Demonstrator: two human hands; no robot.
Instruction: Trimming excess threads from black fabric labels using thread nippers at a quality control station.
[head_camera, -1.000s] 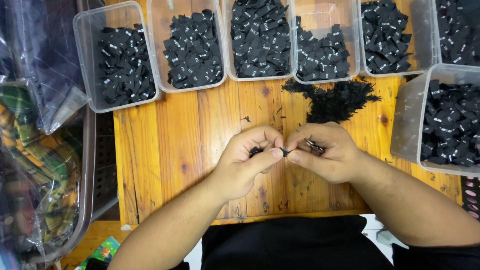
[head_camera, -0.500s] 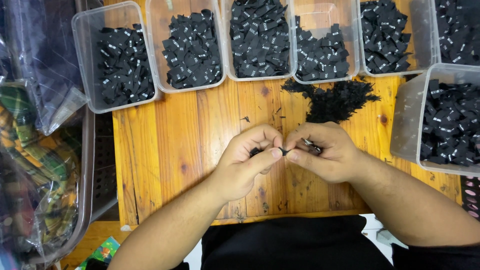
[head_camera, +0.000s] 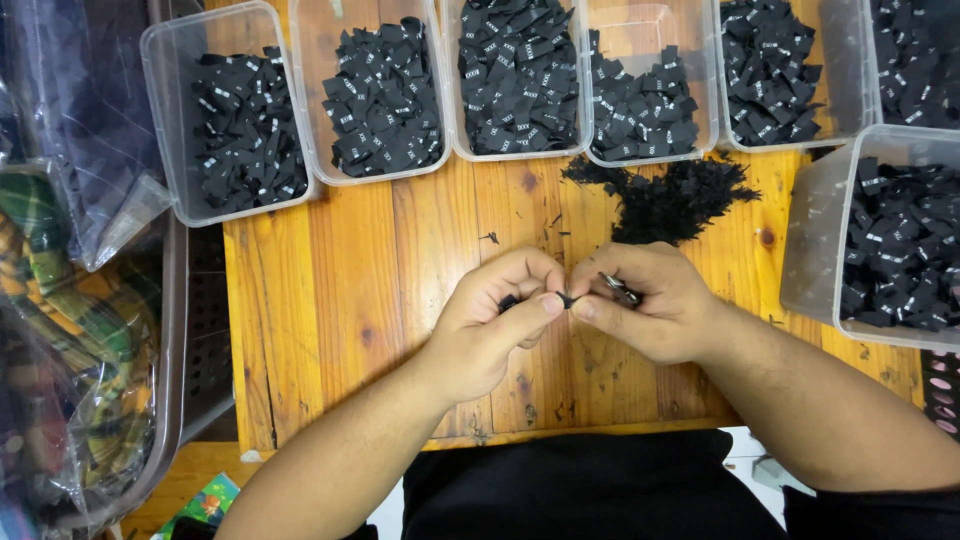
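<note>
Both hands meet over the middle of a wooden table (head_camera: 370, 280). My left hand (head_camera: 495, 325) pinches a small black fabric label (head_camera: 562, 298) between thumb and forefinger. My right hand (head_camera: 650, 300) touches the same label with its fingertips and also holds a small metal tool (head_camera: 620, 290), mostly hidden in the fingers. Just beyond the hands lies a heap of black thread scraps (head_camera: 665, 200).
Several clear plastic tubs of black labels line the far edge (head_camera: 235, 125), (head_camera: 375, 90), (head_camera: 515, 75), (head_camera: 645, 95), (head_camera: 775, 70), with another tub at the right (head_camera: 880, 240). Bagged plaid and dark fabric in a grey crate sits at the left (head_camera: 70, 300).
The hands stay together in the same spot; only the fingers shift slightly on the label.
</note>
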